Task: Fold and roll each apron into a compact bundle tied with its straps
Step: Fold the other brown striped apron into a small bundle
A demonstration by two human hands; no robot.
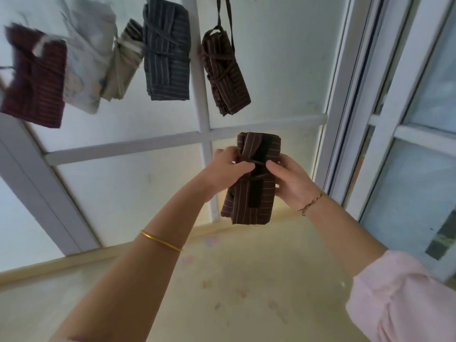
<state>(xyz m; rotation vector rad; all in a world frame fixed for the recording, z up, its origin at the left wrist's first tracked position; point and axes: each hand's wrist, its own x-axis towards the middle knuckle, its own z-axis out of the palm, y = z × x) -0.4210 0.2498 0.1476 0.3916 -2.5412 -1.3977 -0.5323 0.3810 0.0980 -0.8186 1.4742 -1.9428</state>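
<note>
A brown striped apron bundle is held up between both hands near the middle of the view, a dark strap wound across its middle. My left hand grips the bundle's left side and pinches the strap at the crossing. My right hand holds the right side, its fingertips pinching the strap from the other side. On the white glass tabletop beyond lie tied bundles: a brown striped one with a loose strap trailing away, a dark grey striped one, a beige one, a white one and a maroon one.
White frame bars run under the glass top. The table's right edge borders a white window frame with glass panes. Pale yellow floor shows below my arms.
</note>
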